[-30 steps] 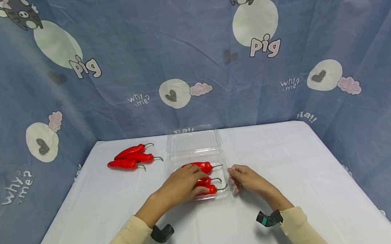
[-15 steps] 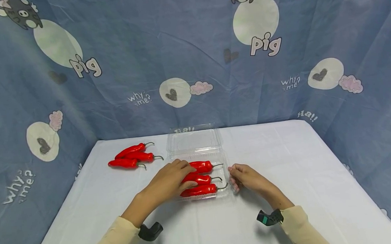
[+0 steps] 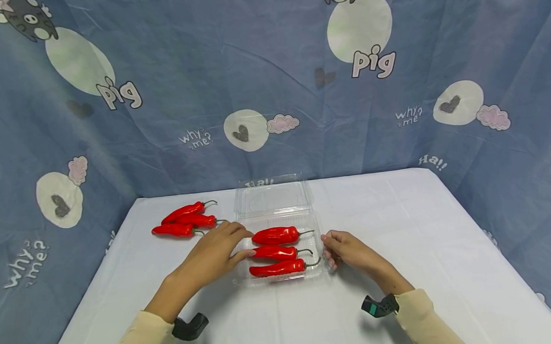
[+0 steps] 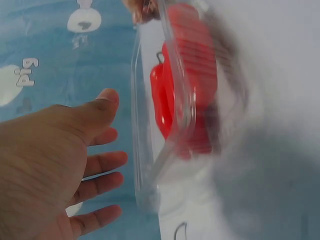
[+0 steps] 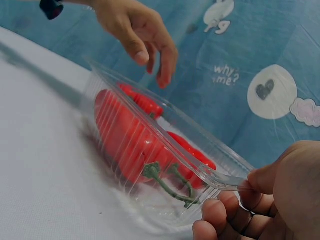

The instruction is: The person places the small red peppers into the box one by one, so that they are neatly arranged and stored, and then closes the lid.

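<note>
A clear plastic clamshell box (image 3: 284,222) lies with its lid (image 3: 273,199) folded back. Three red chili peppers (image 3: 277,268) lie side by side in it, green stems pointing right. My right hand (image 3: 350,252) pinches the box's right rim between thumb and fingers, as the right wrist view shows up close. Over the box's left edge, my left hand (image 3: 213,254) hovers with fingers spread and holds nothing; the left wrist view shows it apart from the box wall (image 4: 187,107). Its fingertips are close to the left ends of the peppers.
Three more red chili peppers (image 3: 173,230) lie in a loose pile at the back left of the white table (image 3: 388,208). A blue printed cloth (image 3: 271,80) hangs behind and around the table. The box lid reaches the table's back edge.
My left hand has let go and drawn back to the left from over the peppers, uncovering all three in the box. My right hand stays on the rim.
</note>
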The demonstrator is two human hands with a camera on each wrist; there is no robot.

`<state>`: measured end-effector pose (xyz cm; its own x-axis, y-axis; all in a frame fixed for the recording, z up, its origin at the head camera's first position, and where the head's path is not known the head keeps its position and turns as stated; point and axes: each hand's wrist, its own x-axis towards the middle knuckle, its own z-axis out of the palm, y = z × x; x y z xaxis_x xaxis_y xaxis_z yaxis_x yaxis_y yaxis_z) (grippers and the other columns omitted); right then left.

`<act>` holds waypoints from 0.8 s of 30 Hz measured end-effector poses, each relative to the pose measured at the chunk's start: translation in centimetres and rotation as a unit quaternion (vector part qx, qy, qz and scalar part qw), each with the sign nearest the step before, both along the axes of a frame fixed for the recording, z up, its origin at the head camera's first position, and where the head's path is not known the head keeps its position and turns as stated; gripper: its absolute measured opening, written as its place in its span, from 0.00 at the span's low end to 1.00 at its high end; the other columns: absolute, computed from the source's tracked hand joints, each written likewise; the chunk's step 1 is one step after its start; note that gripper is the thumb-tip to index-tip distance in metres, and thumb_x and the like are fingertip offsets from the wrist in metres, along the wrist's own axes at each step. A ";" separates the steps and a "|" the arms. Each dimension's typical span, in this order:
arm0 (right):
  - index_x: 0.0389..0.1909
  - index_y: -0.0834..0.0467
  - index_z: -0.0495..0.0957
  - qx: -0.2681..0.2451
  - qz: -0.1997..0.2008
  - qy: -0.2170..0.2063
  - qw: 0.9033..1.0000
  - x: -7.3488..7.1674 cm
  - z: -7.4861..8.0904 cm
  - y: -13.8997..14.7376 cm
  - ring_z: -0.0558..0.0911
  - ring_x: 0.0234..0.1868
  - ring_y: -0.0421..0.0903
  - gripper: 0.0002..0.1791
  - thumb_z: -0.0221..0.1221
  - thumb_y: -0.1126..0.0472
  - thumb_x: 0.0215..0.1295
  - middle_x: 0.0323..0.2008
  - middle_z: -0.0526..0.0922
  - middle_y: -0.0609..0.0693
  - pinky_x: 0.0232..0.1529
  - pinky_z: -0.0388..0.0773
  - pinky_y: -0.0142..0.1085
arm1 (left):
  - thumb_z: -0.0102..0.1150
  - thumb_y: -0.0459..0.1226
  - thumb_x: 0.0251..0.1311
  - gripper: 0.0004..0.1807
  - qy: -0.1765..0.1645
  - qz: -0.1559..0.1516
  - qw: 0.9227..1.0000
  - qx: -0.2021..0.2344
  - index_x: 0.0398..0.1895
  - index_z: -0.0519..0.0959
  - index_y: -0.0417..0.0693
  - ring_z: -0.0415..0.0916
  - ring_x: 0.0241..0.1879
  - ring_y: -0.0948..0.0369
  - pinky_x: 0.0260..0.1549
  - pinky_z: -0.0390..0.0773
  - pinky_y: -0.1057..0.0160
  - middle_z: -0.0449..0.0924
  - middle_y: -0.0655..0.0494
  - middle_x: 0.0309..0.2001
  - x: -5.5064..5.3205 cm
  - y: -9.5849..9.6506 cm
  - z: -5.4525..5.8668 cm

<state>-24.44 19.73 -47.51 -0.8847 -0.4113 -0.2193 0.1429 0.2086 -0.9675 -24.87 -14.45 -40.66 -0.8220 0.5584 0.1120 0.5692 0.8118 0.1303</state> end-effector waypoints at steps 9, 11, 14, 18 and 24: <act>0.34 0.64 0.69 0.002 0.001 -0.001 1.000 0.0 0.0 0.1 0.75 0.22 0.42 0.17 0.45 0.56 0.82 0.25 0.73 0.50 0.26 0.75 0.33 | 0.69 0.51 0.60 0.25 0.024 0.009 1.000 -0.006 0.57 0.81 0.49 0.76 0.57 0.50 0.58 0.76 0.44 0.80 0.50 0.56 -0.9 -3.0 0.4; 0.34 0.63 0.69 0.001 0.002 -0.002 1.000 -0.1 0.0 0.1 0.75 0.22 0.42 0.17 0.45 0.56 0.82 0.25 0.73 0.50 0.26 0.75 0.33 | 0.69 0.51 0.60 0.26 0.021 0.016 1.000 -0.007 0.57 0.81 0.49 0.75 0.59 0.49 0.59 0.75 0.43 0.79 0.49 0.57 -1.2 -3.6 0.3; 0.34 0.63 0.69 -0.001 0.003 -0.003 1.000 -0.2 -0.1 0.1 0.75 0.22 0.42 0.17 0.45 0.56 0.82 0.25 0.73 0.49 0.27 0.75 0.33 | 0.70 0.50 0.60 0.26 0.014 0.031 0.999 -0.012 0.58 0.81 0.48 0.73 0.61 0.46 0.61 0.74 0.42 0.79 0.48 0.58 -1.6 -4.5 0.2; 0.33 0.63 0.69 -0.003 0.005 0.000 1.000 -0.2 -0.1 0.1 0.75 0.22 0.42 0.17 0.45 0.56 0.82 0.25 0.73 0.49 0.26 0.75 0.32 | 0.71 0.48 0.59 0.26 0.002 0.046 0.999 -0.014 0.58 0.81 0.47 0.72 0.62 0.45 0.60 0.74 0.41 0.79 0.46 0.58 -2.0 -5.7 0.1; 0.33 0.63 0.69 -0.003 0.003 -0.002 1.000 -0.1 0.0 0.1 0.75 0.22 0.41 0.17 0.45 0.55 0.82 0.25 0.74 0.49 0.26 0.76 0.32 | 0.73 0.46 0.58 0.27 -0.007 0.062 0.998 -0.010 0.59 0.81 0.46 0.70 0.64 0.43 0.59 0.74 0.38 0.78 0.45 0.59 -2.8 -7.2 -0.1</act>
<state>-24.57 19.82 -47.54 -0.8812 -0.4185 -0.2200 0.1453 0.2031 -0.9683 -27.64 -21.66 -40.81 -0.8864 0.4542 0.0896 0.4623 0.8786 0.1196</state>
